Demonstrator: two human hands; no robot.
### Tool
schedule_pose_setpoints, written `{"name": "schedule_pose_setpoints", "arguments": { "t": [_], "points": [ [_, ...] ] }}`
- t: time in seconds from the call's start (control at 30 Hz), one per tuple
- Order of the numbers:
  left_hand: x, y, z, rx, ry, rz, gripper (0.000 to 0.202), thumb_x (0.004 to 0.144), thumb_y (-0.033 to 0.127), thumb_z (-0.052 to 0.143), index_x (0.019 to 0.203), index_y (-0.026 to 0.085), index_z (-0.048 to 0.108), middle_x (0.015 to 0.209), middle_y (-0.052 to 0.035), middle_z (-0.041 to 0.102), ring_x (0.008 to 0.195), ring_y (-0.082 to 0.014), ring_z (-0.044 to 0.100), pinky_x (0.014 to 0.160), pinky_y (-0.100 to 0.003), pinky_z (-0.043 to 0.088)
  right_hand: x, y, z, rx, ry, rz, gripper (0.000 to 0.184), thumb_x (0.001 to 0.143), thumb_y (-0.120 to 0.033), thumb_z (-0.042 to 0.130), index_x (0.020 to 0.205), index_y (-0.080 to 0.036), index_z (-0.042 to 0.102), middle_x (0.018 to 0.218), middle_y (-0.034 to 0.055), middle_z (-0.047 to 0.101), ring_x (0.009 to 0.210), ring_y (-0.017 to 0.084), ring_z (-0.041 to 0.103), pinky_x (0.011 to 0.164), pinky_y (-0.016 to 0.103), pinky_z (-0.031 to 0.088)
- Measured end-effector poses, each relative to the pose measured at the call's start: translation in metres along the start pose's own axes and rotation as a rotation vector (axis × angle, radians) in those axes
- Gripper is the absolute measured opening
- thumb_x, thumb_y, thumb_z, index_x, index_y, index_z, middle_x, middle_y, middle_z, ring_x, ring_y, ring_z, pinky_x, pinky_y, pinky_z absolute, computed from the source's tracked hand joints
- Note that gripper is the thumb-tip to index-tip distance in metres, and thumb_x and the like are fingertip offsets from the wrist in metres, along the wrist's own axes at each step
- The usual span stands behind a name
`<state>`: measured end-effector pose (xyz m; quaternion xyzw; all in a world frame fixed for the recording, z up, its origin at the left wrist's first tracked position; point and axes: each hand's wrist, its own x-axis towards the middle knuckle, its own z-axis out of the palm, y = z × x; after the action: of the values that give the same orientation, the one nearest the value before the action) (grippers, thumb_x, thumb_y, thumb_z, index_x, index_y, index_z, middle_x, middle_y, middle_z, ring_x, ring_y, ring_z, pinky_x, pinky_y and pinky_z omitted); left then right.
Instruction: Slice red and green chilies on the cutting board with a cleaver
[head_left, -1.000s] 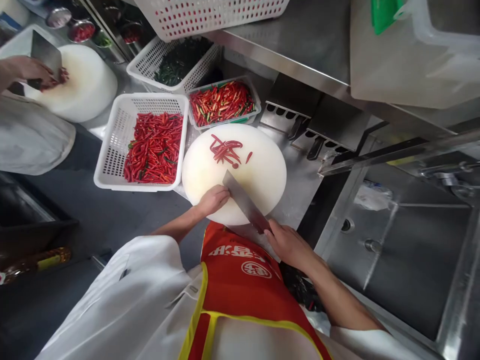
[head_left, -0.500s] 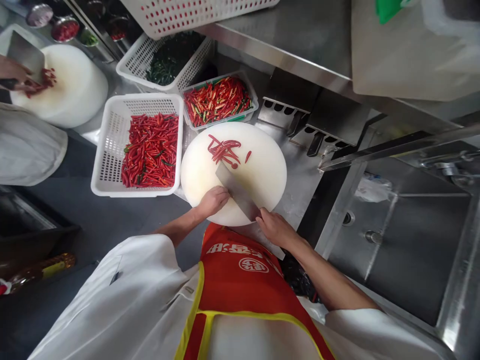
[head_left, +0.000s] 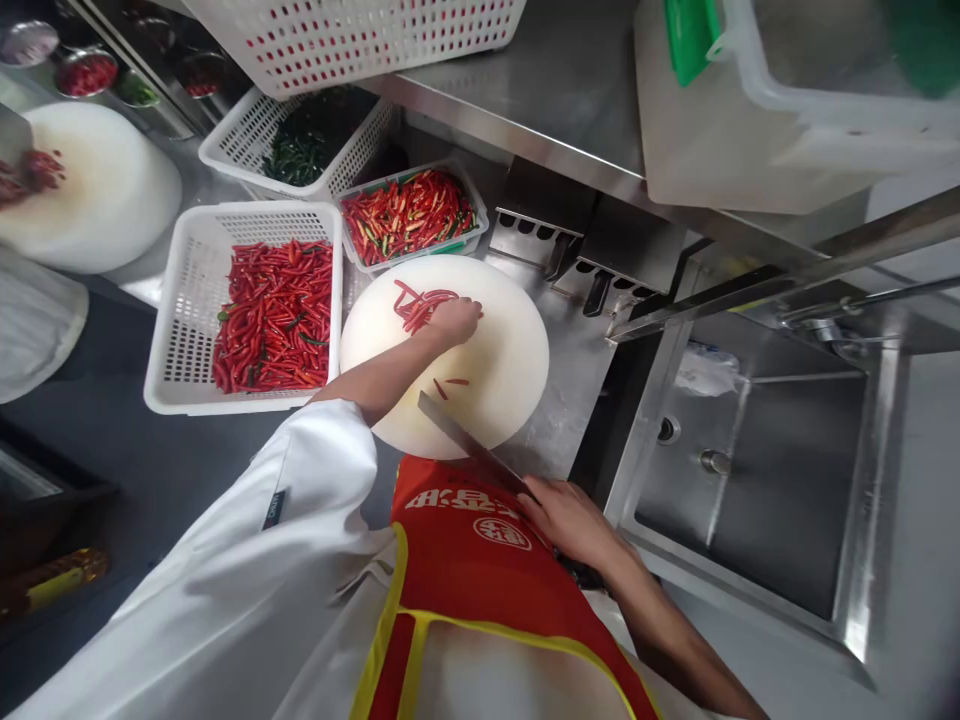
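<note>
1. The left hand (head_left: 452, 321) reaches across a round white chopping board (head_left: 510, 360), fingers curled onto a small pile of red chillies (head_left: 417, 305); whether they actually grip any is hard to tell.
2. The right hand (head_left: 564, 518) is closed around the handle of a cleaver (head_left: 466, 446), whose blade slants over the board edge nearest the person.
3. Left of the reaching hand sits a white basket (head_left: 180, 330) of red chillies.

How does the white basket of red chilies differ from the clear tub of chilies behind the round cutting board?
The white basket has slotted sides; the clear tub has solid, see-through walls. The basket is larger and sits left of the round cutting board, the tub behind it. The basket's chilies are nearly all red; the tub's are red mixed with green. Both are rectangular and well filled.
</note>
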<state>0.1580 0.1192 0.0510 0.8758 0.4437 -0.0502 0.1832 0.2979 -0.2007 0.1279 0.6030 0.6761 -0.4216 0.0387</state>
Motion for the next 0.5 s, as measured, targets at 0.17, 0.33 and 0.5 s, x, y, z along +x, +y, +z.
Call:
{"name": "schedule_pose_setpoints", "arguments": {
  "t": [0.17,0.33,0.5],
  "points": [
    [-0.016,-0.014,-0.021,-0.123,0.103,0.075,0.020,0.082,0.010,0.055,0.097,0.013,0.069,0.098,-0.0101,0.067,0.092,-0.0223,0.065,0.085,-0.033,0.052,0.013,0.005,0.004,0.107,0.076,0.058,0.023,0.101,-0.033,0.034,0.090,-0.022,0.052,0.081,0.0041,0.066,0.080,0.023,0.064,0.067,0.030,0.035],
    [-0.093,-0.038,0.012,-0.218,0.263,0.346,0.024,0.089,0.015,0.047,0.101,0.015,0.069,0.107,-0.0110,0.062,0.101,-0.0213,0.060,0.089,-0.034,0.052,0.015,0.021,0.000,0.283,0.205,0.230,0.023,0.099,-0.038,0.034,0.089,-0.022,0.049,0.070,0.0033,0.063,0.068,0.023,0.063,0.062,0.031,0.035],
    [-0.140,-0.029,0.061,-0.244,0.196,0.470,0.029,0.096,0.020,0.041,0.109,0.016,0.066,0.111,-0.0117,0.064,0.101,-0.0222,0.060,0.089,-0.037,0.053,0.017,0.016,-0.007,0.196,0.174,0.161,0.022,0.099,-0.036,0.034,0.088,-0.023,0.047,0.074,0.0042,0.065,0.073,0.024,0.065,0.063,0.031,0.034]
  ]
}}
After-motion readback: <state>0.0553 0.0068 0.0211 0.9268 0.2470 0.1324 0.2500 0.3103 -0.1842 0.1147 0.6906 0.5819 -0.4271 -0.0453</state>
